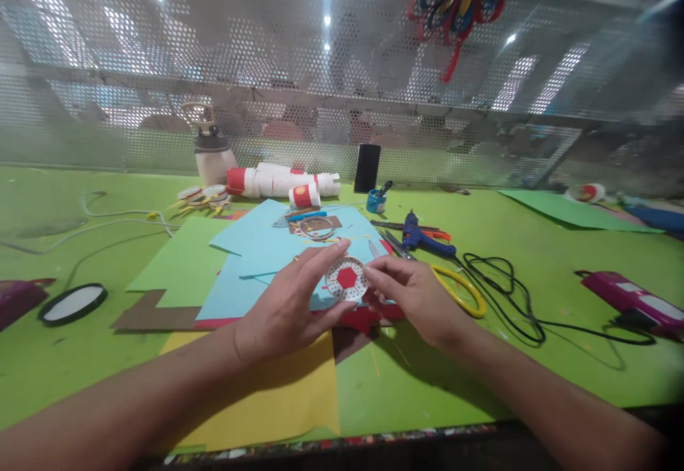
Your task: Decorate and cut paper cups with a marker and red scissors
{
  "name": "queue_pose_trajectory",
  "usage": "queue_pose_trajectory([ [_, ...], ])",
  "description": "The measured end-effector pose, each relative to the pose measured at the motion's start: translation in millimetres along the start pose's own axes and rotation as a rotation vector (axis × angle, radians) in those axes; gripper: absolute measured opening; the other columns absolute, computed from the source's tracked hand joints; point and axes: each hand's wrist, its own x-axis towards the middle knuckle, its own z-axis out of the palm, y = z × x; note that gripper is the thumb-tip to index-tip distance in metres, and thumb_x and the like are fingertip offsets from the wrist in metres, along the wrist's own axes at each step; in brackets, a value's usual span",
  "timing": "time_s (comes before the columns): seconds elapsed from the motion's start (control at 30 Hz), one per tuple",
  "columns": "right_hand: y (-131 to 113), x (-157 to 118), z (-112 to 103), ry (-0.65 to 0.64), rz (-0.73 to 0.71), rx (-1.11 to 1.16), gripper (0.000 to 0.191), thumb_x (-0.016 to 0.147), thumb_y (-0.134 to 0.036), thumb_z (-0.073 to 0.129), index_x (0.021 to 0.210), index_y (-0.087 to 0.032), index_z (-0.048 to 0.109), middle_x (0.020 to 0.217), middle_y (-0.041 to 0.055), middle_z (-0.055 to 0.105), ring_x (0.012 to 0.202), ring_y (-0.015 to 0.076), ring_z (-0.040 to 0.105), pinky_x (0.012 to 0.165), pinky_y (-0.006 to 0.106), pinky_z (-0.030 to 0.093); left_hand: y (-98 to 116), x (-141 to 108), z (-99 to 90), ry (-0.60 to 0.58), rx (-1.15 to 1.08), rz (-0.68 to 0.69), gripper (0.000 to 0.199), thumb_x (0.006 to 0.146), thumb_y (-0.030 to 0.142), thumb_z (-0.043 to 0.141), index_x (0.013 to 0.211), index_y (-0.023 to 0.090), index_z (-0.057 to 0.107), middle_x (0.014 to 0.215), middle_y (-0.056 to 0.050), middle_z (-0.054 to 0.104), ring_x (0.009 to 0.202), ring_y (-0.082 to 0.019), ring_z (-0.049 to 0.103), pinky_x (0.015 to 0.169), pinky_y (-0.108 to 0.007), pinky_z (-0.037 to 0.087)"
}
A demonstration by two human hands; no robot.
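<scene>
Between my two hands is a small round disc (335,286), white-rimmed, with a red hexagon in its middle and dotted segments around it. My left hand (296,300) grips it by the edge, thumb below and fingers above. At its right edge, the fingertips of my right hand (409,289) are pinched together against the rim; whether a small piece is between them I cannot make out. Beneath my hands lie light-blue paper sheets (240,271). Scissors with yellow handles (475,303) lie beside my right hand, and a blue glue gun (422,236) is just beyond.
White and red paper cups (267,182) lie at the back beside a spray bottle (214,161). A phone (368,168) leans upright near a blue jar (376,202). A black cable (513,300) coils at right, near a purple power strip (630,296). Yellow paper (267,407) lies in front.
</scene>
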Motion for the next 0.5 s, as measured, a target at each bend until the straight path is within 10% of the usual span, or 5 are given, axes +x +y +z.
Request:
queue_pose_trajectory([
  [0.5,4.2,3.7,1.8,0.022,0.08,0.145,0.036,0.076,-0.051,0.074,0.08,-0.016,0.065,0.061,-0.0018,0.062,0.049,0.0095,0.055,0.041,0.021,0.04,-5.3,-3.2,4.9,-0.057,-0.074,-0.124,0.079,0.085,0.022,0.068,0.15,0.027,0.024,0.125,-0.013,0.061,0.111,-0.024,0.061,0.094,-0.042,0.054],
])
